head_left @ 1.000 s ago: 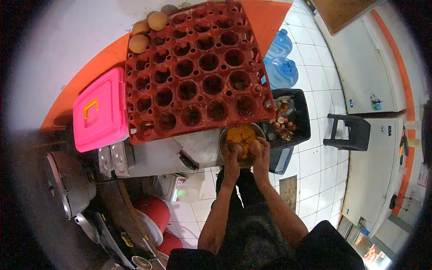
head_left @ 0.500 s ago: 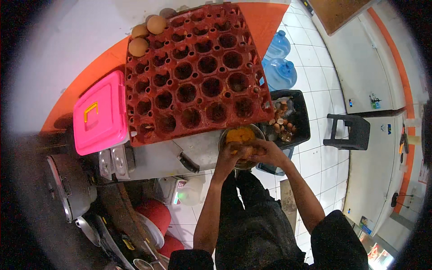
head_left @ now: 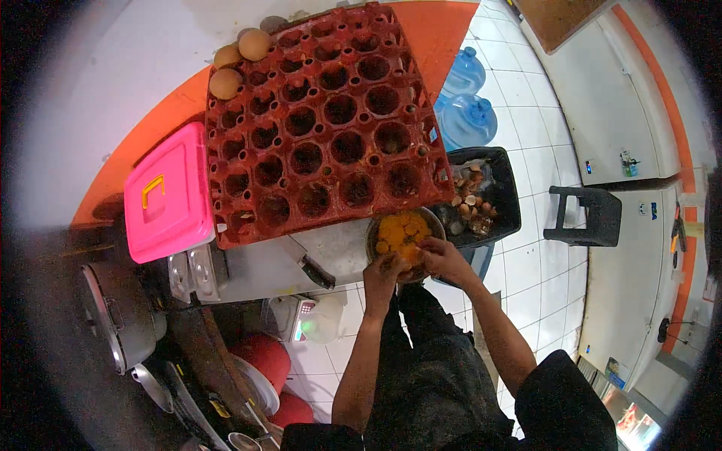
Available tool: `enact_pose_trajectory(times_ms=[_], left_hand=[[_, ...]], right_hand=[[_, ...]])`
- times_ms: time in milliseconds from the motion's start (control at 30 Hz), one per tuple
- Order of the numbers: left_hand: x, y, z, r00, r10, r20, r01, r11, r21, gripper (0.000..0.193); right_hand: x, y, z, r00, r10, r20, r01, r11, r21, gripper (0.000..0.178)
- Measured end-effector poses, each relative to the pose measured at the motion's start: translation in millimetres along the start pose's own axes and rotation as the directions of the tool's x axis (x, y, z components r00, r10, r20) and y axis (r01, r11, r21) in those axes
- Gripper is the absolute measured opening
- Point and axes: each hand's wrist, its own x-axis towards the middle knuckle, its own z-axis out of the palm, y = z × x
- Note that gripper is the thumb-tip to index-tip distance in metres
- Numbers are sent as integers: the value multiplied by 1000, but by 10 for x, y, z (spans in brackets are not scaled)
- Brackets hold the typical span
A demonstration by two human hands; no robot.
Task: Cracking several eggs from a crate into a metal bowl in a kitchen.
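Facing each other over the near side of the bowl [head_left: 434, 219], the left hand [head_left: 383, 276] and right hand [head_left: 445, 261] I follow remotely have curled fingers; whether either grips anything, I cannot tell. Orange yolks [head_left: 402, 228] lie in the bowl, which sits at the counter's right end, by its near edge. I see the tray [head_left: 325, 143] crowding the bowl's far rim. Leftward, a strip of counter [head_left: 256, 270] runs along the tray, with the knife [head_left: 317, 273] across it, handle toward the near edge. White floor [head_left: 530, 161] separates the bin [head_left: 492, 237] from the stool [head_left: 594, 218]. Stickers [head_left: 619, 372] on the white cabinet [head_left: 632, 286] at right are too small for me to read. The bin of shells [head_left: 474, 207] blocks the bowl's right side. Blue bottles [head_left: 468, 120] stand beyond it; three eggs [head_left: 226, 83] sit at the tray's far left corner, the pink box [head_left: 169, 192] left of the tray.
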Motion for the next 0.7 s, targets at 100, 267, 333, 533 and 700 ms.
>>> enact_pose_trajectory(times_ms=[100,267,333,533,700], left_hand=[[-6,-186,-16,992,-102,-79,60,905,-420,40],[27,-318,-29,918,310,-248,-187,888,420,42],[-3,-83,59,883,427,-194,-255,785,565,44],[179,101,709,944,228,240,-176,960,-220,61],[229,-168,977,931,114,347,-11,959,-285,60]], right_hand=[[-55,-97,15,957,291,1,-290,955,54,42],[-55,88,-66,955,174,-239,-235,937,-257,41],[-136,-82,-102,964,19,-266,-132,901,-414,39],[-274,-84,-493,768,-40,-639,165,977,136,35],[-454,-231,-517,839,-197,-507,6,936,-353,55]])
